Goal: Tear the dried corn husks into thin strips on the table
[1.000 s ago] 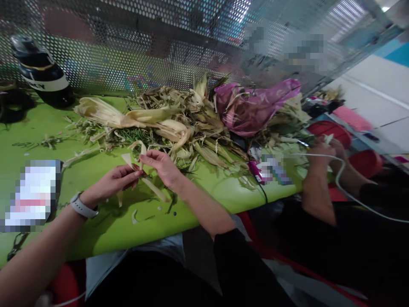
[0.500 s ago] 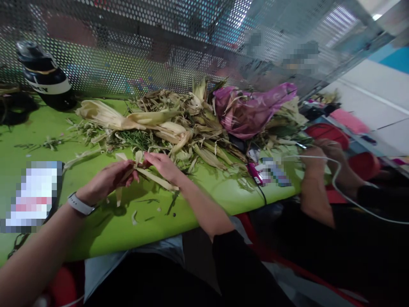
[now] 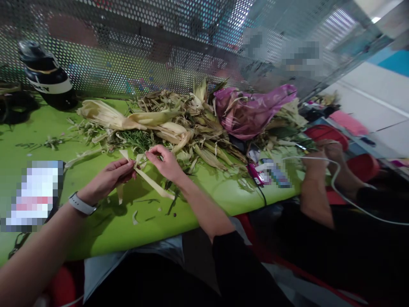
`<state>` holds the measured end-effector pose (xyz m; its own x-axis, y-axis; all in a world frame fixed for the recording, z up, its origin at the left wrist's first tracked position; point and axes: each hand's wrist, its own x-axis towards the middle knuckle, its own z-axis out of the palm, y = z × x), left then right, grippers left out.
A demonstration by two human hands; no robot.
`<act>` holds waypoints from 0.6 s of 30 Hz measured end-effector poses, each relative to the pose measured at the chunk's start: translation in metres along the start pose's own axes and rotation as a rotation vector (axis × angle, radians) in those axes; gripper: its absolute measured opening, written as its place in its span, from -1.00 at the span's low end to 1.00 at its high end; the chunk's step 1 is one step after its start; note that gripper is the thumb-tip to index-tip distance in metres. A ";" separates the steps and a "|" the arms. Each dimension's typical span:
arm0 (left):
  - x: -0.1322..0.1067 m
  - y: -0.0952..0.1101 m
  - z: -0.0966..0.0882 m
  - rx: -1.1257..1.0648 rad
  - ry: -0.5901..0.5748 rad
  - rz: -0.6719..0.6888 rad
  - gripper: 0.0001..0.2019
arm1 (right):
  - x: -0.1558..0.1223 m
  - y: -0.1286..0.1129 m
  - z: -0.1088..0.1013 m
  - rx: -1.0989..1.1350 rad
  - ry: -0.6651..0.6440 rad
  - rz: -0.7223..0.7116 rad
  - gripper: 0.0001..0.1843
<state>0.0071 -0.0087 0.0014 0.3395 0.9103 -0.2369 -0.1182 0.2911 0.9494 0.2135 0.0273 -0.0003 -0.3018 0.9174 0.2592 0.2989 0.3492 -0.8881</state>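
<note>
My left hand [image 3: 116, 175], with a pale watch strap [image 3: 81, 204] at the wrist, is closed on a small piece knotted from corn husk strips [image 3: 154, 185]. One strip stretches down to the right over the table; other ends poke up and hang below the fingers. My right hand [image 3: 165, 164] is just to the right, thumb and forefinger pinched at the upper right edge of the husk piece. Exactly what lies between those fingertips is too small to make out clearly. Behind both hands lies a heap of dried corn husks [image 3: 166, 128].
A pink plastic bag [image 3: 252, 111] sits in the heap. On the green table [image 3: 143, 230] are a phone [image 3: 35, 194] and a dark bottle [image 3: 46, 76]. Perforated metal [image 3: 121, 47] stands behind. Another person's hands [image 3: 319, 155] work at right, near a white cable [image 3: 335, 175].
My right hand has drawn slightly up and away from the left, its fingers curling into a pinch. The long husk strip has swung a little lower. My left hand stays nearly in place.
</note>
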 end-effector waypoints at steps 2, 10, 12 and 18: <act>0.000 -0.001 0.000 0.004 0.018 0.029 -0.80 | -0.004 -0.004 0.000 -0.139 0.158 -0.109 -0.65; 0.001 -0.003 -0.001 0.067 0.080 0.170 -0.35 | -0.013 -0.019 0.004 -0.218 -0.335 0.166 -0.54; 0.000 -0.001 -0.001 0.058 0.068 0.194 -0.37 | -0.010 -0.015 0.003 -0.110 -0.299 0.169 -0.56; -0.006 0.007 0.003 -0.019 0.023 0.164 -0.49 | -0.003 -0.001 0.002 0.281 -0.286 0.201 -0.64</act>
<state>0.0075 -0.0128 0.0105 0.2924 0.9526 -0.0840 -0.1875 0.1433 0.9718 0.2125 0.0236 -0.0010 -0.5127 0.8585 -0.0090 0.1313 0.0681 -0.9890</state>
